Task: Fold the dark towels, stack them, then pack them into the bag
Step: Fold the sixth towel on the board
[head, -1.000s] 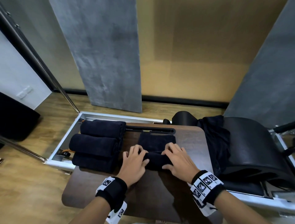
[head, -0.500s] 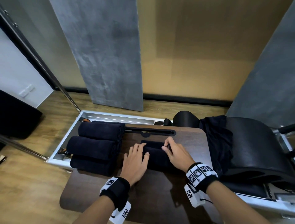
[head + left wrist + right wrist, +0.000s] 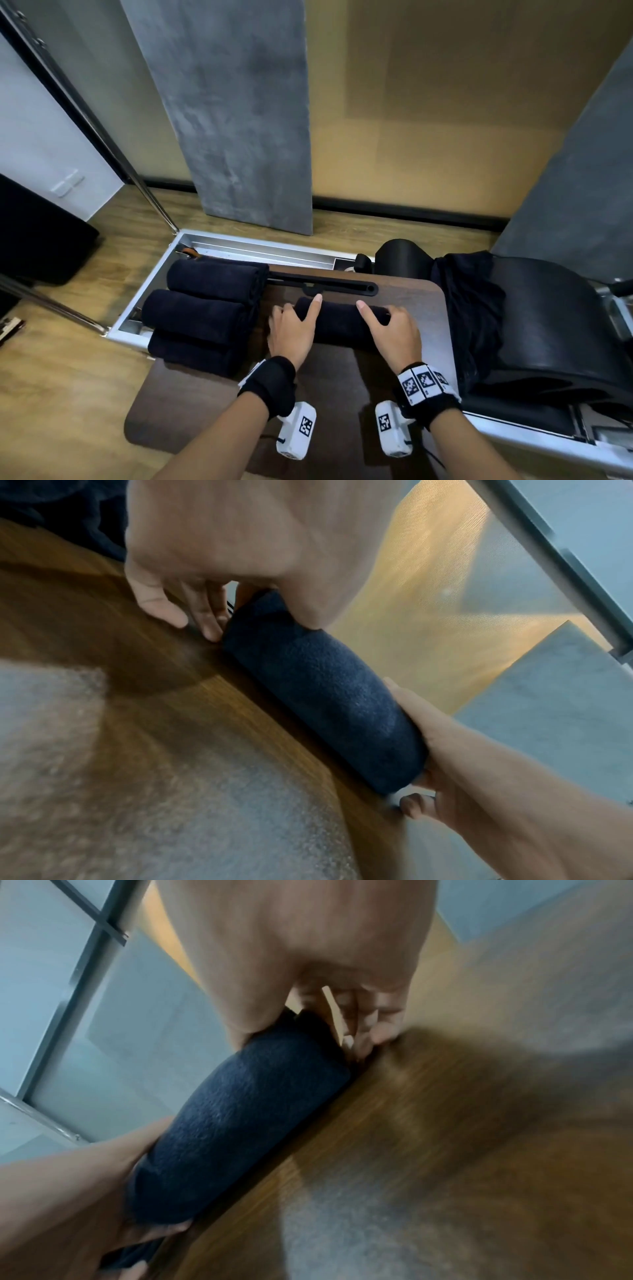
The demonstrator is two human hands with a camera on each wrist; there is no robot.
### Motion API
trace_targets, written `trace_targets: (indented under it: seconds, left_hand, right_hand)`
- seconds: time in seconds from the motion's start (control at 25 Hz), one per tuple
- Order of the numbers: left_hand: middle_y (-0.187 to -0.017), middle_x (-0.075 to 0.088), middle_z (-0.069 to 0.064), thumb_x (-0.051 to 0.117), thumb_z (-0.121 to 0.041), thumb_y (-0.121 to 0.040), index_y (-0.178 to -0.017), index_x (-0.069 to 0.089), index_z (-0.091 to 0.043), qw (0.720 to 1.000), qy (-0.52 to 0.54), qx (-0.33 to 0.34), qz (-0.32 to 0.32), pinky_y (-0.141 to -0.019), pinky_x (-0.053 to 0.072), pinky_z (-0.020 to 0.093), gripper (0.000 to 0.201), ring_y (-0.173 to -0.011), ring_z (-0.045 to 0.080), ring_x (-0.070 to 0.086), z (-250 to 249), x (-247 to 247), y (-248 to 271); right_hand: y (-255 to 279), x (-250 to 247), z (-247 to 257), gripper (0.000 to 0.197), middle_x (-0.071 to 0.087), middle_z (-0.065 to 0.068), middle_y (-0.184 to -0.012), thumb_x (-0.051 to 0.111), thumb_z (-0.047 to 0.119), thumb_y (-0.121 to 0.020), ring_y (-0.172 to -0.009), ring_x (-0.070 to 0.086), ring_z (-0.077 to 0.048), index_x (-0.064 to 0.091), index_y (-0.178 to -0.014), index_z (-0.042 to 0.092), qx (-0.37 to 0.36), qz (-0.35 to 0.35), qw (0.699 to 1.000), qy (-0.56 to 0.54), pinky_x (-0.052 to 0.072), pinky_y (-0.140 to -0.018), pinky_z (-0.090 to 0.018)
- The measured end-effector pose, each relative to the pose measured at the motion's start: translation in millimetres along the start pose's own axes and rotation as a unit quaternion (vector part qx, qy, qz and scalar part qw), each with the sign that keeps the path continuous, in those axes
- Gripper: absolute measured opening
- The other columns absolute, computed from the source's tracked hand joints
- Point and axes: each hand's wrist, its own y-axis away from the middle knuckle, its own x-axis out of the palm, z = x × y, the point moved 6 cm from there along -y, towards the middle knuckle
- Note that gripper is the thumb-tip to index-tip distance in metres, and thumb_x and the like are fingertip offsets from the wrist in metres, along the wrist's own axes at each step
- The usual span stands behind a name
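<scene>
A: Nearest the camera, what do the hands hold?
B: Left hand (image 3: 293, 330) grips the left end of a rolled dark towel (image 3: 342, 323), fingers curled round it, index finger laid over the top. Right hand (image 3: 394, 330) grips the right end likewise, thumb underneath per the left wrist view.
A: Where does the roll lie?
B: On the brown wooden tabletop (image 3: 212, 404), crosswise, just short of the black slotted bar (image 3: 329, 286).
A: To the left?
B: Three more rolled dark towels (image 3: 202, 308) lie side by side at the tabletop's left edge, overhanging a grey metal frame (image 3: 246, 245). Near the held roll; contact cannot be determined.
A: Farther right?
B: Dark cloth (image 3: 469, 308) drapes over a black padded seat (image 3: 555, 329). Whether that cloth is the bag, cannot tell.
</scene>
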Motion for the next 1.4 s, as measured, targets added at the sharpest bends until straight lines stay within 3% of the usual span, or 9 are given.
trace_targets:
  seconds: [0.24,0.36,0.48,0.68,0.84,0.96,1.12,1.28,1.4]
  left_hand:
    - [-0.142,0.055,0.014,0.059,-0.076,-0.090,-0.141,0.054,-0.004,0.995,0.081,-0.054,-0.003,-0.112,0.045,0.046,0.088,-0.135,0.033,0.052,0.1,4.8,-8.9]
    - [-0.126,0.063,0.009,0.069,-0.071,-0.085,-0.123,0.054,-0.015,0.980,0.188,-0.072,0.013,-0.102,0.055,0.047,0.069,-0.113,0.026,0.063,-4.4,6.8,-6.2]
    - [-0.116,0.066,0.002,0.075,-0.066,-0.082,-0.110,0.055,-0.025,0.955,0.294,-0.048,0.007,-0.097,0.059,0.047,0.053,-0.107,0.020,0.067,-23.5,0.5,5.6]
    - [-0.106,0.066,-0.020,0.075,-0.064,-0.083,-0.109,0.058,-0.039,0.949,0.307,0.055,-0.046,-0.087,0.050,0.026,0.040,-0.104,0.002,0.063,-62.5,-64.9,16.2]
    - [-0.100,0.068,-0.022,0.073,-0.068,-0.081,-0.105,0.061,-0.041,0.943,0.306,0.105,-0.084,-0.091,0.050,0.031,0.038,-0.099,-0.005,0.062,-54.2,-147.2,8.3]
    - [-0.102,0.070,-0.020,0.074,-0.066,-0.082,-0.103,0.063,-0.039,0.934,0.310,0.120,-0.132,-0.094,0.053,0.035,0.036,-0.100,-0.001,0.064,-17.6,-215.0,-7.4]
    - [-0.102,0.070,-0.015,0.075,-0.064,-0.085,-0.103,0.066,-0.030,0.939,0.297,0.093,-0.143,-0.101,0.054,0.044,0.040,-0.101,0.008,0.067,42.0,-265.7,-41.2]
    - [-0.118,0.066,-0.004,0.070,-0.067,-0.088,-0.114,0.066,-0.022,0.961,0.239,0.078,-0.111,-0.111,0.045,0.051,0.052,-0.117,0.023,0.061,82.0,-269.4,-64.9]
    - [-0.129,0.059,-0.004,0.060,-0.074,-0.092,-0.128,0.063,-0.022,0.957,0.258,0.097,-0.092,-0.114,0.043,0.049,0.063,-0.127,0.020,0.055,99.2,-258.8,-67.1]
  right_hand:
    - [-1.9,12.7,2.7,0.073,0.061,-0.003,-0.115,0.045,0.078,-0.090,-0.107,0.058,-0.024,0.059,-0.119,0.013,0.053,-0.025,0.998,0.030,0.052,-0.086,-0.040]
    - [1.9,9.6,-0.7,0.058,0.062,0.005,-0.102,0.057,0.071,-0.090,-0.091,0.059,-0.013,0.054,-0.116,0.019,0.082,-0.012,0.990,-0.112,0.053,-0.076,-0.032]
    - [9.7,-3.7,6.4,0.038,0.068,0.001,-0.103,0.071,0.058,-0.089,-0.092,0.067,-0.013,0.057,-0.105,0.026,0.093,-0.028,0.952,-0.291,0.056,-0.056,-0.017]
    - [24.8,-22.4,60.0,0.031,0.076,0.003,-0.105,0.074,0.055,-0.088,-0.102,0.072,-0.014,0.070,-0.105,0.030,0.014,-0.096,0.915,-0.392,0.059,-0.089,-0.037]
    - [44.1,-3.0,133.6,0.040,0.077,0.005,-0.107,0.075,0.062,-0.083,-0.103,0.072,-0.008,0.071,-0.107,0.030,-0.006,-0.053,0.899,-0.435,0.055,-0.088,-0.031]
    - [61.4,38.7,192.0,0.048,0.077,0.008,-0.110,0.077,0.063,-0.078,-0.105,0.071,-0.007,0.070,-0.112,0.030,-0.008,0.005,0.895,-0.446,0.053,-0.088,-0.029]
    - [73.3,94.5,235.7,0.043,0.074,-0.004,-0.123,0.081,0.037,-0.084,-0.117,0.069,-0.020,0.068,-0.121,0.021,0.014,0.040,0.873,-0.486,0.052,-0.108,-0.048]
    - [85.4,124.7,240.8,0.045,0.073,0.003,-0.123,0.080,0.035,-0.089,-0.116,0.068,-0.013,0.067,-0.129,0.019,-0.003,-0.042,0.936,-0.350,0.052,-0.109,-0.043]
    - [95.5,133.2,232.5,0.056,0.070,0.004,-0.131,0.074,0.050,-0.090,-0.123,0.063,-0.012,0.066,-0.137,0.018,0.006,-0.082,0.968,-0.238,0.049,-0.111,-0.042]
